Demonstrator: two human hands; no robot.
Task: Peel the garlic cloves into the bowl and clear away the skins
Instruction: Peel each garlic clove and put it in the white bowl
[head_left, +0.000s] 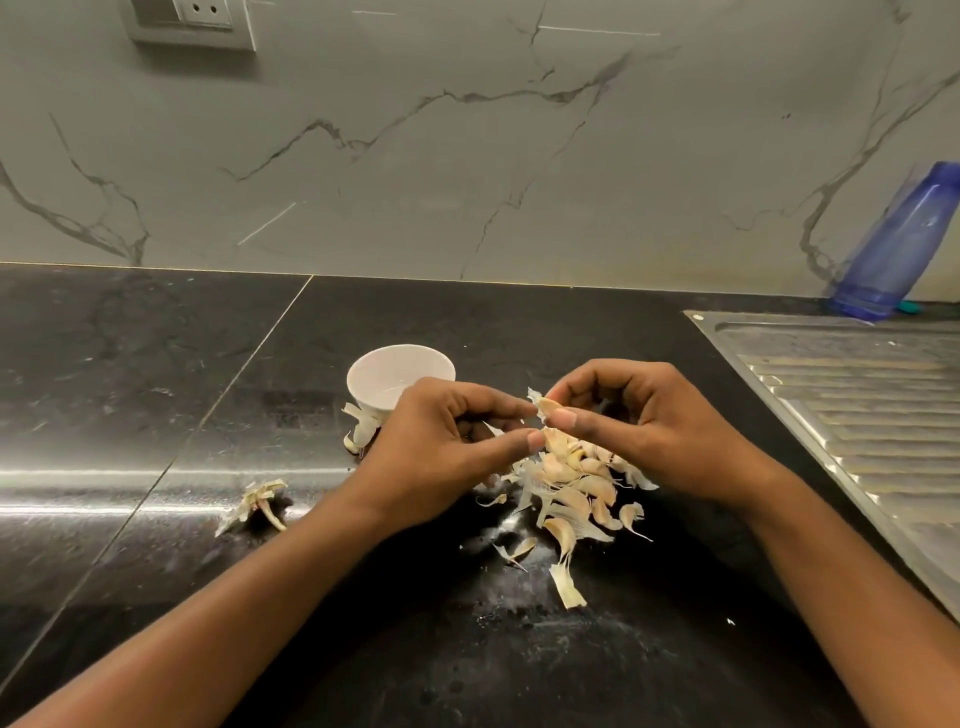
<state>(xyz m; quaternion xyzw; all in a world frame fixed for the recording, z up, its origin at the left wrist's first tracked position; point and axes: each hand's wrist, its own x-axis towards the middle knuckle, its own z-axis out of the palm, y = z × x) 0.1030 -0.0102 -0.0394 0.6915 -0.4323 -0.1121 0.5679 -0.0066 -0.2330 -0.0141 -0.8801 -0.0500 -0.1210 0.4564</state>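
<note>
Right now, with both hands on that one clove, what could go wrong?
The clove is pinched by the pile, not over the bowl, so it may drop among skins. Cloves and skins lie mixed there; clearing could sweep away cloves. The left hand sits close to the bowl and might knock it.

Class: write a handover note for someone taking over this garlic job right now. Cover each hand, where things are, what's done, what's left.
Hands: left hand and right hand both pinch one garlic clove, skin partly lifted.
Things: the pile of cloves and skins lies on the counter under the hands; the white bowl stands behind the left hand; a stalk scrap lies further left.
Done: bulb broken up; no peeled clove visible in the bowl.
Left: peel the cloves into the bowl, clear skins.
</note>
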